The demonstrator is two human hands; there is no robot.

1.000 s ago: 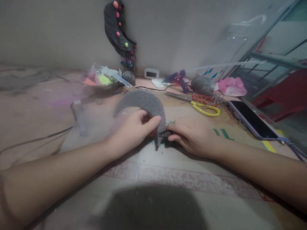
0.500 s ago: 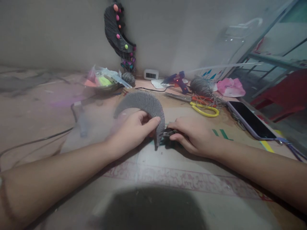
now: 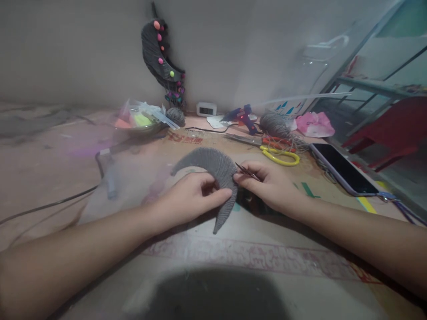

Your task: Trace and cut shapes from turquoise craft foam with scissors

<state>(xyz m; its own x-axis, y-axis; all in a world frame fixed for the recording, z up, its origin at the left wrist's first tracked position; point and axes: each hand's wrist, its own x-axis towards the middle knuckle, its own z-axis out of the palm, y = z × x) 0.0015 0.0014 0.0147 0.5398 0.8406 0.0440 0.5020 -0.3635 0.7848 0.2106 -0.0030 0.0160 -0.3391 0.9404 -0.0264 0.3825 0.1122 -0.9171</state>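
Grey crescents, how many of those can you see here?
2. One grey crescent is in the left hand; the other crescent, dotted with coloured balls, hangs against the wall. Another could be hidden behind it.

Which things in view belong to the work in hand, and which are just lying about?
Work in hand:
crescent, held by the left hand
dark tool, in the right hand
probably yarn, matching grey

Apparently lying about:
phone
clock
scissors and glue gun, possibly related but not in hand

Left hand [image 3: 195, 195] curled, thumb [image 3: 218, 199] extended, right hand [image 3: 265, 182] apparently pinching.
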